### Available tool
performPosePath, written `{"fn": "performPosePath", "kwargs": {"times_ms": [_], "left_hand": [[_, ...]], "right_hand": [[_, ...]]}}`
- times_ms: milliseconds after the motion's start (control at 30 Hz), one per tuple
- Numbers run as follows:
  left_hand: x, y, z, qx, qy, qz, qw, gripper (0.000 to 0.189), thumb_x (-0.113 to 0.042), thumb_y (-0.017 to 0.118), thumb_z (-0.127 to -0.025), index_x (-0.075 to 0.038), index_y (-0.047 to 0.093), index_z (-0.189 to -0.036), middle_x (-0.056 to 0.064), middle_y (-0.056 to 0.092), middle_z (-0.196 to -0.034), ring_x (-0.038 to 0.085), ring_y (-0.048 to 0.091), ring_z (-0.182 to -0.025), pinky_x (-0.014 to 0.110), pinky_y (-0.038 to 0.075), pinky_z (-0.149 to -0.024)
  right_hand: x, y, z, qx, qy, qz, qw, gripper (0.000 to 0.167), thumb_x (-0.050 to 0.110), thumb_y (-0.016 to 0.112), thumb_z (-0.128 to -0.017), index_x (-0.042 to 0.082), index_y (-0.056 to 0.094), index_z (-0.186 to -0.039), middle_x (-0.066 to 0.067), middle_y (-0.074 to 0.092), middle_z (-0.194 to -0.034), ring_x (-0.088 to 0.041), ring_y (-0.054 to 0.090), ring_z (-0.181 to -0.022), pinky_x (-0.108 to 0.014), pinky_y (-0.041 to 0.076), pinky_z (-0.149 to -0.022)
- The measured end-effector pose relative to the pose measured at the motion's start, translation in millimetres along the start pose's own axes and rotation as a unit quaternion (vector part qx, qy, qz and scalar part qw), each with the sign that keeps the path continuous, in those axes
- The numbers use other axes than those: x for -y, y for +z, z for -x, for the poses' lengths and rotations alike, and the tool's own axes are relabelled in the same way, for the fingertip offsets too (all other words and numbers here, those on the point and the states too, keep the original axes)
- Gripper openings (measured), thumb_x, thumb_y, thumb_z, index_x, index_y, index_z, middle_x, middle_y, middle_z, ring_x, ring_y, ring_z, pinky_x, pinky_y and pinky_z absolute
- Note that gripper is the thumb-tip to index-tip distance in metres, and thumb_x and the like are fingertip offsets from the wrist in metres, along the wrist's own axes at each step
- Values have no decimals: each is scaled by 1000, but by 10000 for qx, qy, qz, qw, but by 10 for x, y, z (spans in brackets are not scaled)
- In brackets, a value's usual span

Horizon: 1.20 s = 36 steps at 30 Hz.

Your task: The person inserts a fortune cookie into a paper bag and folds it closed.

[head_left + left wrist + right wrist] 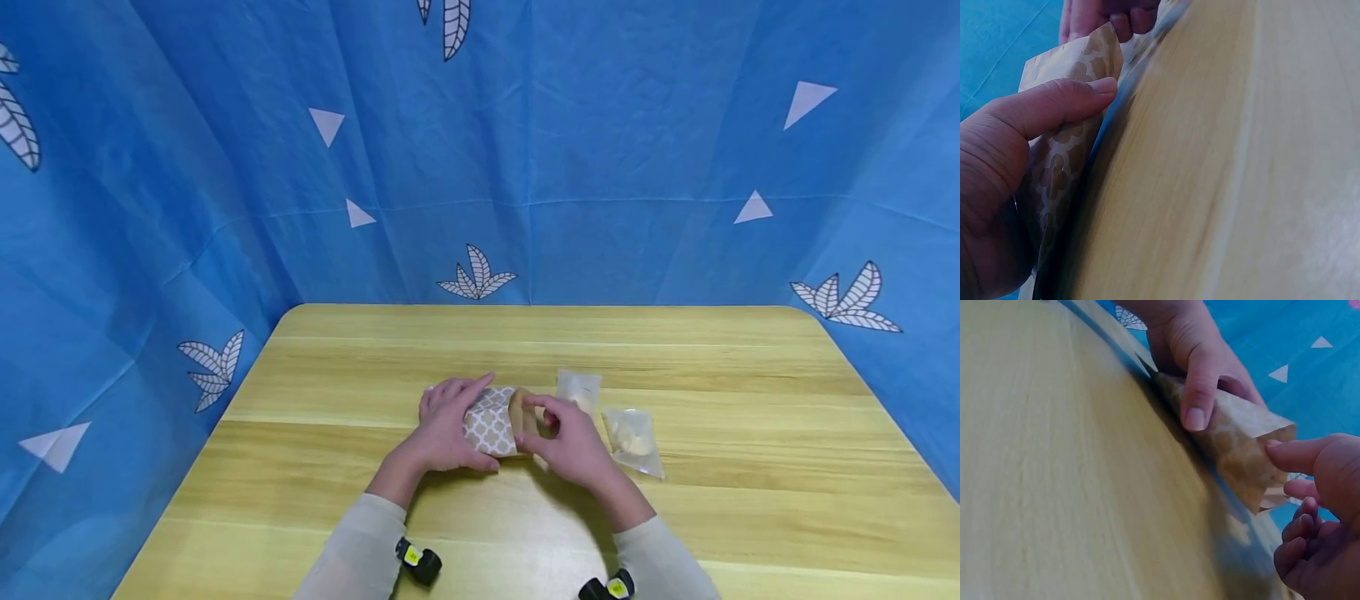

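Observation:
A brown paper bag with a white lattice pattern [491,423] lies on its side on the table, its open mouth facing right. My left hand [448,427] grips the bag from the left, the thumb along its near side and the fingers over the far side. At the mouth, my right hand [572,443] holds the rim with thumb and index finger, the other fingers curled. The right wrist view shows the right thumb on the edge of the paper bag [1235,447]. What lies inside the bag is hidden.
Just right of my right hand lie two small clear plastic packets with pale contents, one farther back [579,387] and one nearer [633,442]. The wooden table [750,433] ends at a blue curtain [600,167] behind and at the sides.

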<state>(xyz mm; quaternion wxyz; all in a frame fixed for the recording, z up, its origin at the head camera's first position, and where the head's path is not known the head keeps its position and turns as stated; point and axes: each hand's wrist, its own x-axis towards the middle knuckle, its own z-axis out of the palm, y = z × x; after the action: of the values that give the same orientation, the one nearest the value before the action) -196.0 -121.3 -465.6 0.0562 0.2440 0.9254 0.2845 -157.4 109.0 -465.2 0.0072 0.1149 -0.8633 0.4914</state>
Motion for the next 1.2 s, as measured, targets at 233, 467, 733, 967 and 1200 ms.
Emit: {"fn": "performPosePath", "kwargs": {"times_ms": [233, 467, 733, 967, 1200], "left_hand": [[27, 13, -1, -26, -22, 3, 10000, 126, -46, 95, -54, -30, 28, -159, 4, 38, -147, 29, 22, -140, 58, 3, -113], [31, -3, 6, 21, -73, 104, 9999, 127, -42, 96, -53, -30, 28, -159, 5, 37, -148, 30, 21, -141, 58, 2, -113], [33, -9, 7, -63, -161, 102, 9998, 125, -42, 96, -54, -32, 28, -159, 3, 39, -148, 30, 21, -142, 60, 2, -113], [19, -19, 11, -145, -274, -113, 9995, 126, -46, 95, -54, -34, 27, -159, 3, 41, -148, 32, 24, -141, 64, 4, -112], [37, -22, 10, -244, -225, -134, 9994, 124, -46, 95, -54, -30, 30, -158, 3, 45, -145, 31, 27, -139, 66, 5, -111]], "right_hand": [[47, -152, 64, -269, -123, -115, 9995, 50, 18, 85, -82, 7, 66, -127, -11, 48, -80, -21, 45, -73, -31, 40, -63], [38, -412, 87, -529, -423, 336, 9971, 56, 15, 86, -78, 9, 64, -129, -13, 48, -83, -24, 44, -73, -32, 38, -63], [-58, -693, 43, -412, -91, 1202, 9919, 81, 35, 91, -72, 12, 55, -141, -14, 55, -110, -32, 50, -100, -41, 44, -71], [-214, -782, 1, -52, 306, 1619, 9863, 100, 42, 93, -66, 16, 45, -150, -17, 48, -117, -33, 45, -103, -45, 43, -77], [-339, -798, -52, 51, 454, 1876, 9812, 104, 43, 93, -64, 17, 43, -151, -18, 45, -120, -35, 40, -104, -46, 37, -76]]}}
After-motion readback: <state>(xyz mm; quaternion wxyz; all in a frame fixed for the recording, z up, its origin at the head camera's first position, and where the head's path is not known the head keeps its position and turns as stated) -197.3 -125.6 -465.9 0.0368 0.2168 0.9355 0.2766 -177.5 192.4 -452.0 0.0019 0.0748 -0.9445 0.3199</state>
